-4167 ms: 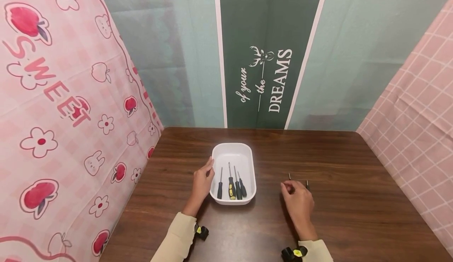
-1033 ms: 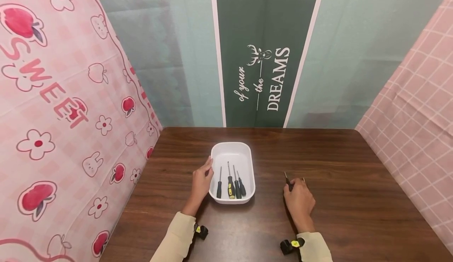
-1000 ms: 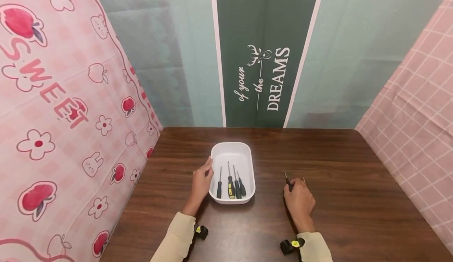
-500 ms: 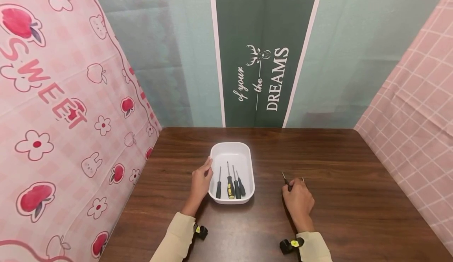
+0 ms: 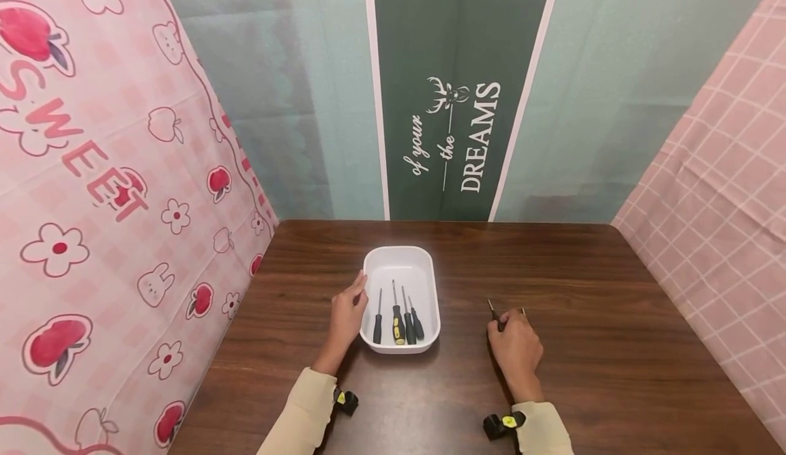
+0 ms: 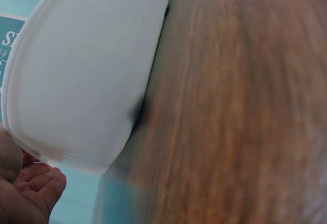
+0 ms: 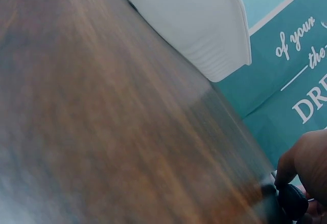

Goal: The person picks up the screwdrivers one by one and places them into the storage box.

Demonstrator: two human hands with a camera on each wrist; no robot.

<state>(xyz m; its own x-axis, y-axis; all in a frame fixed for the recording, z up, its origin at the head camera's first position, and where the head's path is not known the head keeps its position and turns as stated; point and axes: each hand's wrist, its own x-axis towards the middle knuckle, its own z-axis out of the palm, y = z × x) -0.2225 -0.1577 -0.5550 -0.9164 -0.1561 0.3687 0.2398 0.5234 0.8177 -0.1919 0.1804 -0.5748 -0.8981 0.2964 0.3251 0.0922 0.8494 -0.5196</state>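
Observation:
My left hand (image 5: 348, 310) grips the left rim of a white tray (image 5: 399, 257), fingertips at its edge. Inside the tray lie several screwdrivers with tips pointing away: a slim black one (image 5: 377, 329), a thicker black-and-yellow one (image 5: 398, 327) and black ones beside it. To the tray's right, my right hand (image 5: 518, 349) pinches a dark-handled screwdriver (image 5: 494, 312), low over the table; its metal tip points away and left. A second metal tip (image 5: 524, 312) shows past the knuckles, the rest of it hidden. In the right wrist view, a rounded black handle (image 7: 293, 202) sits under the fingers.
The brown wooden table (image 5: 589, 264) carries the tray. Behind it hangs a green and teal cloth (image 5: 448, 32). Pink cloths stand along the left (image 5: 123, 271) and right (image 5: 724, 202) sides. Black wrist cameras sit at both cuffs.
The right hand's fingers have closed on the screwdriver, whose tip has shifted slightly left and now tilts. The left hand has stayed at the tray's rim, and the screwdrivers in the tray have not moved.

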